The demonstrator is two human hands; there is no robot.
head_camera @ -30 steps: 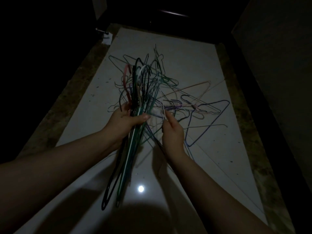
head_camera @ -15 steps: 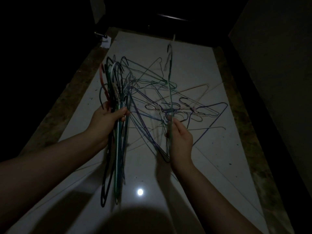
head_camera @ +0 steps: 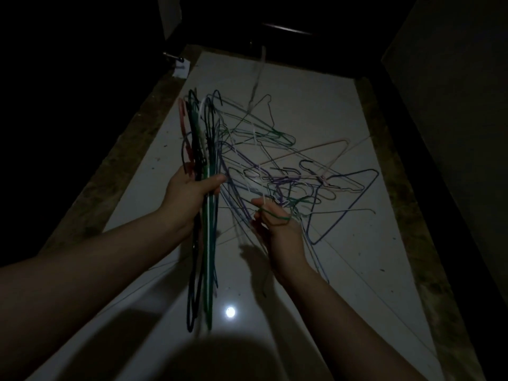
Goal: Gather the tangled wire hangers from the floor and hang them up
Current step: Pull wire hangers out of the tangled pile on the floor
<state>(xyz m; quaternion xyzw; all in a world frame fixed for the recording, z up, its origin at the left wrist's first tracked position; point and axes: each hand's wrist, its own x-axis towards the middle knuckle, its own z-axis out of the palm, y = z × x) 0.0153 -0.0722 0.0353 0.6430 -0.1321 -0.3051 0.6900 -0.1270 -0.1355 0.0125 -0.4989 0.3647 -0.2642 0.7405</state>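
My left hand (head_camera: 189,192) grips a bundle of several wire hangers (head_camera: 204,149) held upright, green, white, black and red, with hooks up and lower ends hanging towards the floor. My right hand (head_camera: 275,226) is closed on a pale wire hanger (head_camera: 257,78) that sticks up steeply and looks blurred; a green wire loop crosses its fingers. Between and beyond the hands lies a tangle of loose hangers (head_camera: 291,182) on the floor, including a purple one (head_camera: 354,193) and a pale pink one (head_camera: 324,149).
The white glossy floor (head_camera: 316,105) is a narrow strip with mottled brown borders (head_camera: 110,188) on both sides. Dark walls stand left and right, a dark door edge at the far end. A small white object (head_camera: 181,70) lies at the far left corner. A light glare (head_camera: 230,312) reflects near me.
My left hand has carried its bundle leftward and apart from the pile. My right hand has pulled one hanger up out of the tangle, now raised higher and blurred.
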